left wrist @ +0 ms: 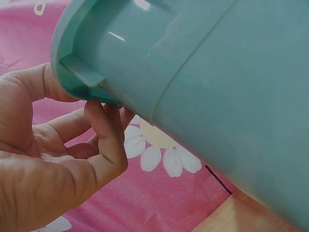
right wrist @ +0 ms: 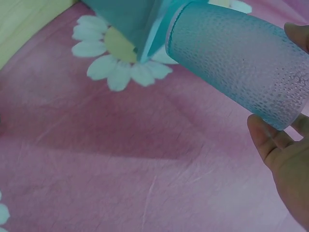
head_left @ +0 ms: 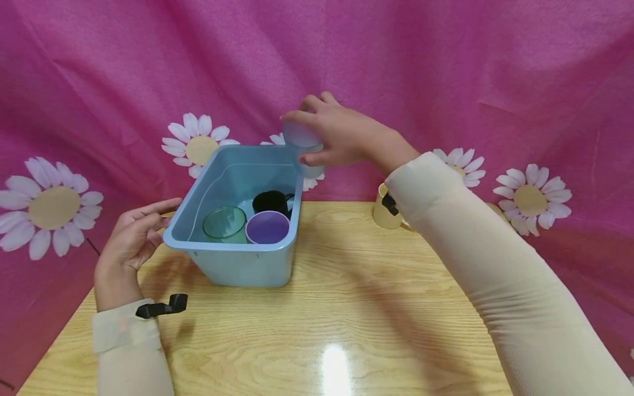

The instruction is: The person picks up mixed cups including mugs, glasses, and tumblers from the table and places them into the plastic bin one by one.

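Holding a see-through, bumpy cup [right wrist: 231,63], the right hand [head_left: 342,132] is up by the far right corner of the blue tub [head_left: 247,267], between 1 and 2 o'clock from the tub's middle. In the head view, the hand hides part of this cup. It is hard to tell which end is its mouth, or if it touches the tub. The yellow mug [head_left: 382,214], at 3 o'clock on the wooden table [head_left: 238,341], is partly hidden by the right sleeve [head_left: 470,242] and a black clip [head_left: 389,204]. Inside the tub, the purple cup [head_left: 267,227] at 5 o'clock covers a bit of the black mug [head_left: 269,201] at 3 o'clock. The green glass [head_left: 224,221] is at 7 o'clock.

The bumpy cup sits between the right hand's fingers, with a fingertip on one side and more on the other. They are only as wide apart as the cup. The left hand [head_left: 131,236], at 9 o'clock from the tub, pinches the tub's rim.

The right wrist view shows the cup's bumps, but the picture's edge cuts off part of the hand. The left wrist view shows bent fingers under the rim; the cups inside show only in the head view.
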Action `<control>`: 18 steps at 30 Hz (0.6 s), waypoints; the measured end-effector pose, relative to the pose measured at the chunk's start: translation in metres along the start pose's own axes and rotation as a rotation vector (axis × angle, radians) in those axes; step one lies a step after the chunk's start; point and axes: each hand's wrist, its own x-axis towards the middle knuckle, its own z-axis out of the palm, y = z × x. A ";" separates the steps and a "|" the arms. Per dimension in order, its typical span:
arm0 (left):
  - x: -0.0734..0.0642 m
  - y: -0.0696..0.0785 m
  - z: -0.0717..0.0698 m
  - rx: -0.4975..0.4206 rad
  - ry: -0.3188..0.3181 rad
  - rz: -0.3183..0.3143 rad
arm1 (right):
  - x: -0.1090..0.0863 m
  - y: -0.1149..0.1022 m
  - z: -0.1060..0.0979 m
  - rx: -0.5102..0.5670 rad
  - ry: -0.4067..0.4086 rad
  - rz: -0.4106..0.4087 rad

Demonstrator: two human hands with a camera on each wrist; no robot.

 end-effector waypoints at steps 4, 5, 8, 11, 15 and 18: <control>0.000 0.000 0.000 0.004 0.002 -0.004 | 0.007 -0.006 0.003 0.013 0.009 -0.014; 0.000 0.000 0.000 0.005 0.000 -0.003 | 0.008 -0.008 0.004 0.017 0.010 -0.020; 0.000 -0.001 0.001 0.008 -0.008 0.006 | 0.013 -0.013 0.006 0.027 0.018 -0.039; 0.000 -0.001 0.001 0.005 -0.016 0.013 | 0.018 -0.019 0.010 0.037 0.027 -0.050; 0.000 -0.001 0.001 0.000 -0.025 0.020 | 0.027 -0.027 0.014 0.036 0.018 -0.025; -0.001 -0.001 0.001 -0.002 -0.029 0.025 | 0.033 -0.032 0.018 0.037 0.007 -0.005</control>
